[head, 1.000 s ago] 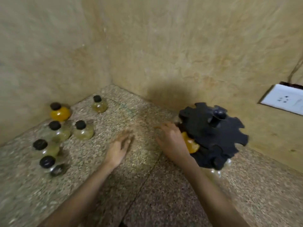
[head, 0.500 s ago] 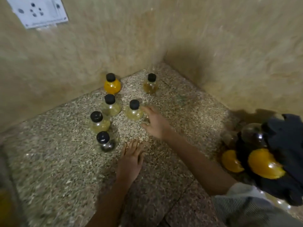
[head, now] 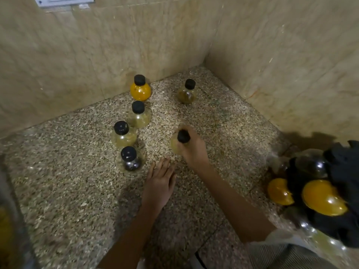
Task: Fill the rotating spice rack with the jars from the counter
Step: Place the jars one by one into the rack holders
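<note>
Round spice jars with black caps stand on the speckled counter (head: 77,191). My right hand (head: 194,150) is closed around a pale yellow jar (head: 181,139) near the counter's middle. My left hand (head: 159,183) lies flat and open on the counter just in front of it. To the left stand an orange jar (head: 140,90), two pale jars (head: 138,115) (head: 122,135) and a jar with dark contents (head: 130,160). Another greenish jar (head: 186,92) stands near the corner. The black rotating rack (head: 338,183) at the right edge holds several jars, two of them orange.
Tiled walls meet in a corner behind the jars. A white socket plate (head: 64,0) is on the left wall at the top. A blurred container (head: 7,220) shows at the left edge. Bare counter lies in front of my hands.
My right hand left the rack, reached left and closed on the pale yellow jar. My view swung left toward the jars. The left hand stayed flat on the counter.
</note>
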